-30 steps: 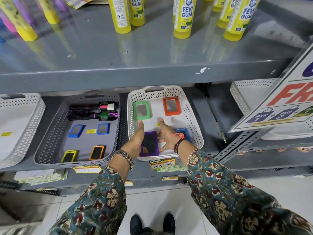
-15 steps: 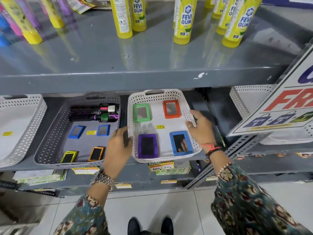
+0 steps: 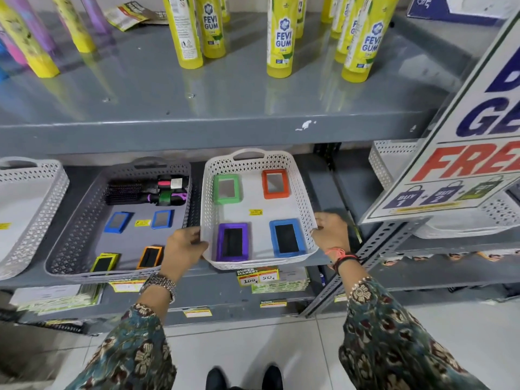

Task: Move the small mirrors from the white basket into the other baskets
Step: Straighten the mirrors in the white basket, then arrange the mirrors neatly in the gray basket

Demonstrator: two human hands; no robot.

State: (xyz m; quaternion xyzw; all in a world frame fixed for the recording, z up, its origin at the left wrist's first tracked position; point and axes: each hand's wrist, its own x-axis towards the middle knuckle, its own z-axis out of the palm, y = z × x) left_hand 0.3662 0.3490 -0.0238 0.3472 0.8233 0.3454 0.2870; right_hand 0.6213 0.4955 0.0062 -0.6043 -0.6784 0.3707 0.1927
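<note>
The white basket (image 3: 302,192) sits on the lower shelf at centre. Inside lie a green-framed mirror (image 3: 226,189), an orange one (image 3: 276,184), a purple one (image 3: 232,242) and a blue one (image 3: 287,238). My left hand (image 3: 184,247) grips the basket's left rim near the front. My right hand (image 3: 332,232) holds the right rim. To the left stands a grey basket (image 3: 73,237) with two blue mirrors (image 3: 117,221), a yellow one (image 3: 103,262) and an orange one (image 3: 150,257) on its floor.
Hairbrushes (image 3: 146,190) lie at the back of the grey basket. Another white basket (image 3: 31,209) stands far left, one more (image 3: 388,164) at right behind a hanging promo sign (image 3: 461,153). Yellow glue bottles (image 3: 280,38) stand on the shelf above. Price tags (image 3: 257,277) line the shelf edge.
Both hands left the purple mirror inside the white basket and moved outward to its two side rims. The purple and blue mirrors now lie flat at the front.
</note>
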